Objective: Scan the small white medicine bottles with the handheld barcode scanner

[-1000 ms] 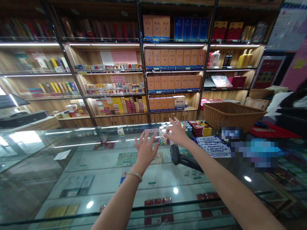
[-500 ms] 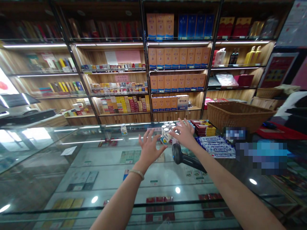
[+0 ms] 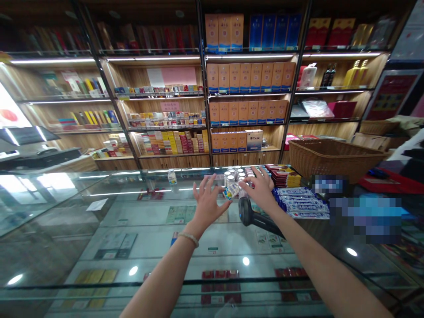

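Glass counter (image 3: 149,243) stretches wide beside the left hand (image 3: 207,205)

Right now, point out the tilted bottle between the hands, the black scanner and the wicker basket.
Tilted bottle (image 3: 232,191): head view, on its body.
Black scanner (image 3: 257,219): head view, on the handle, near its head.
Wicker basket (image 3: 326,165): head view, on its front wall.
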{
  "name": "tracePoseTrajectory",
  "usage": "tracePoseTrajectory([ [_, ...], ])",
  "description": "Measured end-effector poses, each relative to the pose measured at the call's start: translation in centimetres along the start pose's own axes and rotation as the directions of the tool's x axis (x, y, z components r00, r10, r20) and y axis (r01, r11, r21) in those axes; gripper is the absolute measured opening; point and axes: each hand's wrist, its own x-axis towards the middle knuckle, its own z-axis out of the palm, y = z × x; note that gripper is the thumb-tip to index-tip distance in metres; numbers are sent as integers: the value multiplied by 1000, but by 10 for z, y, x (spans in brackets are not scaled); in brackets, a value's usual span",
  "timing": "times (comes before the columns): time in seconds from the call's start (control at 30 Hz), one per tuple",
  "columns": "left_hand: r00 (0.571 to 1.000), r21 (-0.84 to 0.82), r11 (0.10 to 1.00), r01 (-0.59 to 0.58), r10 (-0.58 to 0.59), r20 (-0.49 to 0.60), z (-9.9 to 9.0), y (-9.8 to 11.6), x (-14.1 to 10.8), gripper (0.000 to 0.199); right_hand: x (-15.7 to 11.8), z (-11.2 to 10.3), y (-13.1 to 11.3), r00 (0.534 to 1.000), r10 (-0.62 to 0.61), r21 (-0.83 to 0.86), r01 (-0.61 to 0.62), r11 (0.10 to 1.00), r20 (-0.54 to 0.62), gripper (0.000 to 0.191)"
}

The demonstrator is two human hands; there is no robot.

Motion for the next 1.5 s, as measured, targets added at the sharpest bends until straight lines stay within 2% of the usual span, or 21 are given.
tracePoseTrajectory([
  [0.23,1000,-5,1000,5,-5,0,-4,-1,2,27,-1,-6,2,997,-71,-64,73,995,27,39],
  [0.53,997,-49,996,68,-67,23,-4,-3,3,20,-11,2,8,995,-95,-86,96,992,12,39],
  [0.6,996,-52,996,79,-77,34,-5,-3,4,17,-13,-2,10,987,-158,-117,157,981,-1,38],
  [0.73,995,-57,994,97,-94,45,-7,-4,5,14,-18,-15,11,938,-344,-226,345,911,45,51],
  [0.8,994,-61,992,107,-104,43,-7,-5,5,15,-20,-19,10,919,-387,-274,391,878,71,48],
  [0.97,993,-64,992,108,-105,53,-6,-8,6,22,-23,-21,7,909,-412,-298,411,861,66,31],
  [1.1,993,-48,993,110,-108,55,-8,-10,7,29,-24,-19,9,906,-421,-304,413,858,44,31],
  [1.2,995,-18,995,100,-100,15,-12,-12,6,30,-23,-16,13,896,-445,-308,423,852,0,31],
  [1.37,999,57,998,-11,13,-36,-18,-15,4,66,-23,-10,19,862,-502,-309,459,833,-73,29],
  [1.5,996,76,995,-67,71,-47,-20,-14,3,58,-24,-11,19,857,-510,-313,466,828,-71,30],
])
